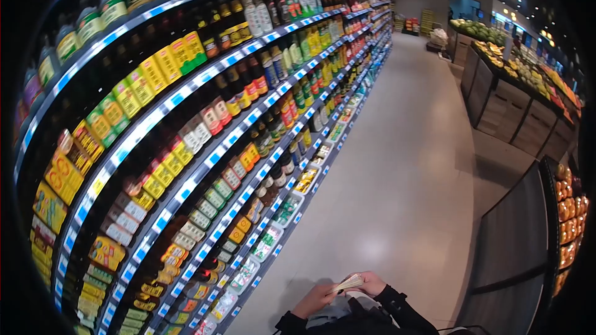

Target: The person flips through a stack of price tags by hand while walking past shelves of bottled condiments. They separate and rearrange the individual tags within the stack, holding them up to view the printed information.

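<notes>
Low in the view, my left hand (314, 299) and my right hand (372, 284) are close together in front of my body. Between them is a small fanned stack of pale paper slips (349, 283), too small to read. The fingers of my left hand are closed on the stack's left end. My right hand grips its right end. Dark sleeves cover both wrists.
Long shelves (205, 167) of bottles, boxes and packets run along the left, with price labels on their edges. A grey floor aisle (397, 167) leads ahead. Produce stands (509, 105) are at the right, and a nearer dark-sided display (515, 254) holds round orange-brown items.
</notes>
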`<control>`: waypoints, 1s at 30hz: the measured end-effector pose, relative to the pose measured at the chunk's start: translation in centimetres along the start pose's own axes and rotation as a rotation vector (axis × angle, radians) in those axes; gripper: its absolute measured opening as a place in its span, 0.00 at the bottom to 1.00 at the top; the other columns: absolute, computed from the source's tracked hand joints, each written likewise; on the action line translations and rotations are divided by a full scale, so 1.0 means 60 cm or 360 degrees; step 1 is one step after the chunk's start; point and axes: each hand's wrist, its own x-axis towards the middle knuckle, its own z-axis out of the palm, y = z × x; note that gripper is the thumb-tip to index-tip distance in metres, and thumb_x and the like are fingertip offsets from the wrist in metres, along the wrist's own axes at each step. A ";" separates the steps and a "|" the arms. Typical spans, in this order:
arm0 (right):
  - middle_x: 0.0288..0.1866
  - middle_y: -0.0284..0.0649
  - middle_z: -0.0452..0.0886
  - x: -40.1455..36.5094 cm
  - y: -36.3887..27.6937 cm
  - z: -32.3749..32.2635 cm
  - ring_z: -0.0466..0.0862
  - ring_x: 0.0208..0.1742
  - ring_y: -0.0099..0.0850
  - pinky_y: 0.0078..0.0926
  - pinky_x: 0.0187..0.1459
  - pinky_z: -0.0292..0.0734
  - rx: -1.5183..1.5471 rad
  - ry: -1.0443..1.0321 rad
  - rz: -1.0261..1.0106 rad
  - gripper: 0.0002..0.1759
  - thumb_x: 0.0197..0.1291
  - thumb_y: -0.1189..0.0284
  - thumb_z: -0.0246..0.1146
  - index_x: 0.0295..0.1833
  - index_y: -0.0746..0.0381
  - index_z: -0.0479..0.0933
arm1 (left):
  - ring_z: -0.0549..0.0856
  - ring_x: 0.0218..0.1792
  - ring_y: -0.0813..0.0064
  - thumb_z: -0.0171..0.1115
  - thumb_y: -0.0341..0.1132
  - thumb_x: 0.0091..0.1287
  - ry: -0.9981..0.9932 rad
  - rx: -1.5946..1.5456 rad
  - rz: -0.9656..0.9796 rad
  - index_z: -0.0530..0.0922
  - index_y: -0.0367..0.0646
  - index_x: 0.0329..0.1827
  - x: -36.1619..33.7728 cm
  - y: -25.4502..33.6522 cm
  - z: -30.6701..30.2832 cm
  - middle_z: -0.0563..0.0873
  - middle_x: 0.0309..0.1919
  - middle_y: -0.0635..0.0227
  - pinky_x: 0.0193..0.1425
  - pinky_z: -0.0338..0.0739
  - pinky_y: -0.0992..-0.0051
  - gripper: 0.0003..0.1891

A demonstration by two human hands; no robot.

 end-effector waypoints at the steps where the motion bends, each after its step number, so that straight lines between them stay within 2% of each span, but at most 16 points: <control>1: 0.47 0.45 0.77 0.007 -0.013 -0.015 0.78 0.50 0.32 0.25 0.54 0.73 0.0143 -0.0032 -0.0166 0.11 0.60 0.82 0.51 0.48 0.72 0.71 | 0.74 0.22 0.77 0.51 0.33 0.65 -0.0043 0.0003 0.0019 0.75 0.43 0.50 0.035 0.011 -0.007 0.76 0.23 0.65 0.29 0.69 0.77 0.13; 3: 0.47 0.45 0.77 0.014 -0.036 -0.047 0.78 0.50 0.32 0.24 0.53 0.73 0.0221 -0.0012 -0.0202 0.12 0.60 0.81 0.51 0.48 0.72 0.71 | 0.76 0.23 0.76 0.52 0.32 0.64 0.0042 0.0224 0.0115 0.75 0.43 0.51 0.076 0.029 -0.013 0.78 0.25 0.64 0.30 0.71 0.76 0.13; 6: 0.46 0.43 0.77 0.035 -0.069 -0.091 0.78 0.49 0.29 0.22 0.51 0.73 0.0303 0.0012 -0.0267 0.12 0.59 0.80 0.53 0.48 0.70 0.72 | 0.77 0.23 0.75 0.53 0.32 0.64 -0.0072 0.0065 -0.0081 0.74 0.43 0.52 0.134 0.057 -0.024 0.80 0.28 0.63 0.30 0.72 0.75 0.14; 8: 0.45 0.41 0.78 0.045 -0.087 -0.116 0.78 0.48 0.27 0.21 0.50 0.72 0.0322 0.0049 -0.0282 0.12 0.58 0.80 0.54 0.48 0.69 0.72 | 0.77 0.22 0.76 0.52 0.31 0.64 -0.0018 0.0100 -0.0023 0.75 0.43 0.52 0.164 0.057 -0.025 0.80 0.27 0.64 0.29 0.72 0.76 0.13; 10: 0.43 0.36 0.78 0.064 -0.117 -0.138 0.77 0.45 0.22 0.18 0.48 0.71 0.0042 0.0026 -0.0350 0.12 0.57 0.80 0.56 0.48 0.67 0.73 | 0.76 0.21 0.77 0.51 0.31 0.64 0.0062 0.0129 0.0053 0.75 0.43 0.51 0.195 0.066 -0.026 0.80 0.27 0.65 0.28 0.71 0.77 0.13; 11: 0.41 0.31 0.78 0.071 -0.137 -0.148 0.75 0.42 0.18 0.15 0.43 0.70 0.0002 0.0042 -0.0326 0.12 0.56 0.80 0.57 0.48 0.65 0.74 | 0.75 0.21 0.79 0.51 0.30 0.65 0.0140 0.0025 -0.0055 0.76 0.43 0.50 0.209 0.074 -0.027 0.79 0.26 0.66 0.28 0.71 0.78 0.12; 12: 0.41 0.31 0.78 0.081 -0.160 -0.160 0.75 0.42 0.18 0.15 0.43 0.70 0.0001 0.0039 -0.0307 0.12 0.56 0.80 0.57 0.48 0.65 0.74 | 0.74 0.21 0.81 0.50 0.29 0.65 0.0219 -0.0083 -0.0167 0.77 0.43 0.49 0.222 0.085 -0.026 0.78 0.25 0.67 0.27 0.70 0.80 0.12; 14: 0.39 0.30 0.77 0.093 -0.198 -0.186 0.74 0.39 0.16 0.14 0.40 0.69 -0.0064 -0.0026 -0.0424 0.11 0.56 0.80 0.56 0.46 0.65 0.74 | 0.72 0.19 0.83 0.48 0.28 0.65 0.0261 -0.0128 -0.0133 0.78 0.42 0.45 0.255 0.103 -0.029 0.77 0.23 0.69 0.25 0.69 0.81 0.11; 16: 0.38 0.29 0.77 0.116 -0.209 -0.234 0.75 0.39 0.15 0.15 0.41 0.70 -0.0244 -0.0089 -0.0547 0.10 0.55 0.81 0.55 0.45 0.65 0.74 | 0.72 0.18 0.84 0.47 0.28 0.65 0.0287 -0.0164 -0.0164 0.78 0.41 0.44 0.287 0.114 -0.030 0.78 0.22 0.70 0.25 0.69 0.82 0.11; 17: 0.38 0.29 0.78 0.100 -0.264 -0.227 0.75 0.40 0.16 0.17 0.44 0.70 -0.0258 -0.0011 -0.0337 0.09 0.56 0.80 0.57 0.43 0.65 0.74 | 0.72 0.18 0.84 0.47 0.28 0.65 0.0297 -0.0182 -0.0179 0.78 0.41 0.44 0.303 0.127 -0.030 0.78 0.22 0.70 0.25 0.69 0.82 0.11; 18: 0.38 0.29 0.78 0.104 -0.272 -0.246 0.75 0.40 0.16 0.17 0.44 0.70 -0.0267 -0.0027 -0.0326 0.09 0.56 0.80 0.57 0.43 0.65 0.74 | 0.72 0.18 0.85 0.47 0.28 0.65 0.0286 -0.0208 -0.0185 0.78 0.41 0.43 0.321 0.143 -0.035 0.78 0.22 0.71 0.25 0.69 0.82 0.11; 20: 0.45 0.34 0.77 0.122 -0.279 -0.277 0.75 0.48 0.21 0.20 0.52 0.70 -0.0251 -0.0114 -0.0426 0.13 0.58 0.82 0.55 0.49 0.68 0.72 | 0.72 0.19 0.86 0.47 0.28 0.65 0.0295 -0.0227 -0.0205 0.79 0.41 0.42 0.356 0.169 -0.050 0.77 0.21 0.72 0.25 0.68 0.83 0.11; 24: 0.44 0.34 0.77 0.127 -0.316 -0.301 0.76 0.48 0.21 0.20 0.52 0.70 -0.0376 -0.0045 -0.0443 0.13 0.58 0.82 0.56 0.50 0.68 0.72 | 0.72 0.19 0.87 0.46 0.28 0.65 0.0248 -0.0122 -0.0167 0.79 0.40 0.39 0.401 0.192 -0.057 0.77 0.20 0.73 0.25 0.68 0.84 0.11; 25: 0.40 0.31 0.78 0.122 -0.326 -0.303 0.76 0.44 0.18 0.18 0.48 0.71 -0.0321 0.0012 -0.0503 0.10 0.57 0.82 0.57 0.45 0.67 0.74 | 0.72 0.19 0.87 0.46 0.28 0.64 0.0233 -0.0136 -0.0187 0.79 0.40 0.39 0.411 0.193 -0.056 0.77 0.20 0.73 0.25 0.68 0.84 0.11; 26: 0.40 0.31 0.78 0.119 -0.332 -0.311 0.76 0.44 0.18 0.18 0.48 0.71 -0.0318 0.0014 -0.0489 0.10 0.57 0.82 0.57 0.45 0.67 0.74 | 0.72 0.19 0.87 0.46 0.28 0.64 0.0213 -0.0152 -0.0204 0.79 0.40 0.39 0.420 0.192 -0.052 0.76 0.20 0.73 0.25 0.68 0.84 0.11; 30: 0.41 0.34 0.78 0.106 -0.343 -0.358 0.76 0.45 0.21 0.20 0.49 0.71 -0.0258 -0.0051 -0.0527 0.12 0.56 0.83 0.57 0.47 0.68 0.73 | 0.72 0.20 0.87 0.45 0.26 0.63 0.0273 -0.0360 -0.0206 0.78 0.39 0.44 0.451 0.195 -0.015 0.78 0.23 0.73 0.25 0.68 0.85 0.13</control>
